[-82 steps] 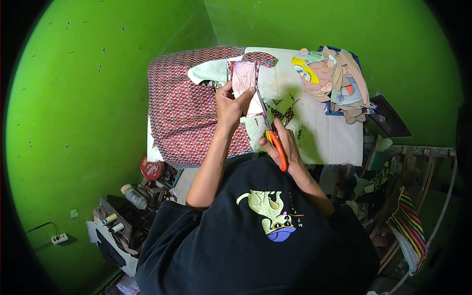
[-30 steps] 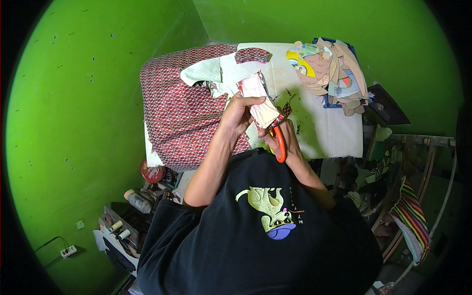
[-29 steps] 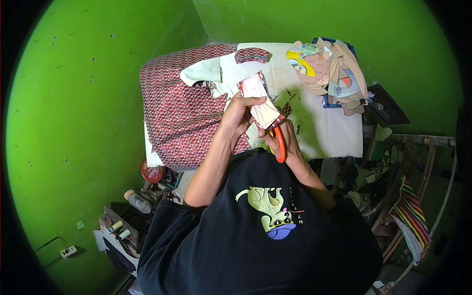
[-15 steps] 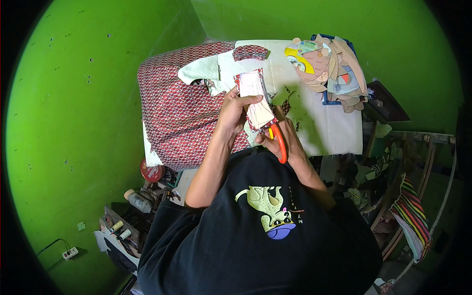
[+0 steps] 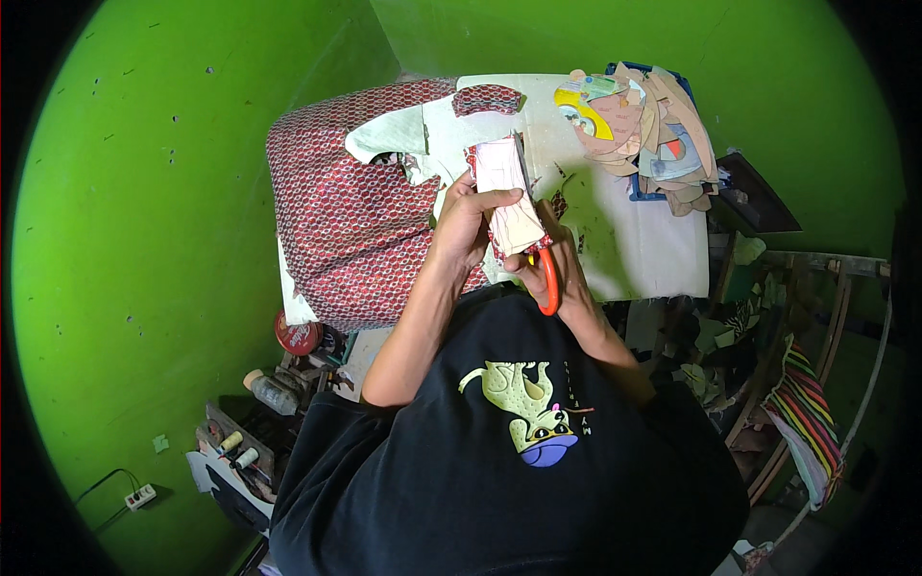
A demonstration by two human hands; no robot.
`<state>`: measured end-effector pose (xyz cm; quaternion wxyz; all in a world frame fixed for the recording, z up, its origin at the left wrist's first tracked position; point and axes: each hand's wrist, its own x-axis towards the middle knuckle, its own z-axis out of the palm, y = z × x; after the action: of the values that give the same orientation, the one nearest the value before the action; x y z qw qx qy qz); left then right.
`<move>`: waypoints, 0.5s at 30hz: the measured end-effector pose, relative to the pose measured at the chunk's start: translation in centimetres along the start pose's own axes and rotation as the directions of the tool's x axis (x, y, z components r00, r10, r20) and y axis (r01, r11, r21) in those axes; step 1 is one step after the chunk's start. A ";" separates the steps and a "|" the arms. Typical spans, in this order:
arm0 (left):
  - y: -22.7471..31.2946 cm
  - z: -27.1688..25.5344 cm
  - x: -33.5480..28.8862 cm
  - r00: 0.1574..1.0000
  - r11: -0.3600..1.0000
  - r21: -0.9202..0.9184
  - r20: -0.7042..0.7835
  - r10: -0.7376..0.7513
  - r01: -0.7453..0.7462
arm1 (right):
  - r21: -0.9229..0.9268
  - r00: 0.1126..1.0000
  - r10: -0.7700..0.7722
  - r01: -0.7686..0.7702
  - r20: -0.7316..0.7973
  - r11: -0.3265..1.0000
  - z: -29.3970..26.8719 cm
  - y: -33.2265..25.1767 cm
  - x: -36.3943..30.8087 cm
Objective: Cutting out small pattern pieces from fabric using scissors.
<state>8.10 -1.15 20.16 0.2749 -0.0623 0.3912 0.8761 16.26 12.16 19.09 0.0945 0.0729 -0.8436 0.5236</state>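
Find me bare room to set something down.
Most room: near right on the white surface, between right hand and right edge, in front of the cutout pile. A narrower strip separates that pile from the small patterned piece. Crowded: the middle, with left hand and dark scraps; the left, under patterned fabric.

Scissors (image 5: pixel 549 281): handle of orange plastic, smooth, glossy. Stack (image 5: pixel 516 219): pale top matt and creased, paper-like; red patterned cloth showing at its edges. Patterned cloth (image 5: pixel 346 216): woven-looking, matt, softly rumpled. White sheet (image 5: pixel 663 254): matt, cloth-like, frayed along the near edge. Templates (image 5: pixel 661 144): mostly brown card, matt. Tray (image 5: pixel 645 195): blue, plastic-looking. Bottle (image 5: pixel 276 395): clear plastic, shiny. Shirt (image 5: pixel 384 480): black cloth, matt. Wall (image 5: pixel 125 230): green paint, faint sheen, pitted.
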 end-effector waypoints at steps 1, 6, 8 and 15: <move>-0.1 0.0 0.1 1.000 1.000 0.000 0.000 -0.001 0.001 | 0.010 0.999 0.032 -0.032 0.024 0.999 -0.1 0.0 0.0; -0.4 0.0 0.1 1.000 0.999 -0.032 -0.002 0.019 -0.019 | 0.101 0.990 0.134 -0.139 0.049 0.985 0.2 0.0 -0.2; -0.4 -0.3 0.2 1.000 0.999 -0.042 0.009 0.030 -0.030 | 0.122 0.989 0.142 -0.145 0.037 0.982 0.3 0.0 -0.3; 3.7 -3.4 0.0 0.981 0.978 0.197 0.188 0.034 -0.072 | 0.407 0.979 0.200 -0.199 0.041 0.892 -2.2 3.0 -1.1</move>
<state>5.79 -5.63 20.28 0.2912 0.0578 0.4530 0.8406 16.86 15.47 17.15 0.0239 0.0035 -0.7184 0.6952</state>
